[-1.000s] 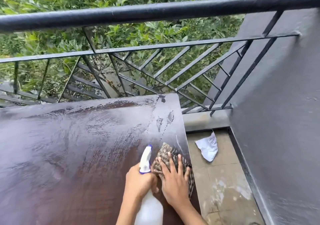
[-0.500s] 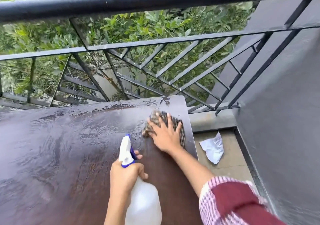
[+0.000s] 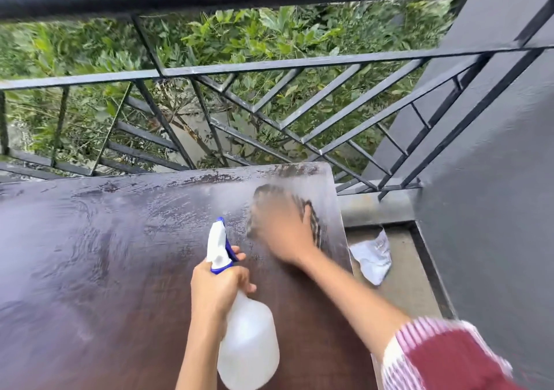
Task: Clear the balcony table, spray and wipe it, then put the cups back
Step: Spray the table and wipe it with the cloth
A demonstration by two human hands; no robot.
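**Wiping wet table, bottle in left hand**

Head view, looking down over a dark brown table (image 3: 105,254) set against a black railing (image 3: 269,66). Tabletop is glossy, wet streaks and smears across most of it, a drier matte patch near the bottom centre. No cups in frame.

Right hand (image 3: 284,230) lies palm down on a patterned cloth (image 3: 313,218) near the far right corner of the table, close to the right edge. Hand is motion-blurred; fingers look spread flat over the cloth, pressing rather than gripping (exact finger spacing: cannot tell through the blur). Cloth shows only as a dark patterned fringe at the right of the hand and a smear above it. Forearm runs back to the lower right, ending in a red sleeve (image 3: 449,359) with a striped cuff.

Left hand (image 3: 218,287) is wrapped around the neck of a spray bottle (image 3: 248,338), fingers curled closed, one finger forward by the blue trigger. Bottle is translucent white with a white nozzle pointing up and away, tilted, held above the table's near part, just left of the right forearm.

Right of the table: tiled floor (image 3: 404,284) with a crumpled white paper (image 3: 373,257) lying on it, then a grey wall (image 3: 494,209). Green foliage (image 3: 254,33) beyond the railing.
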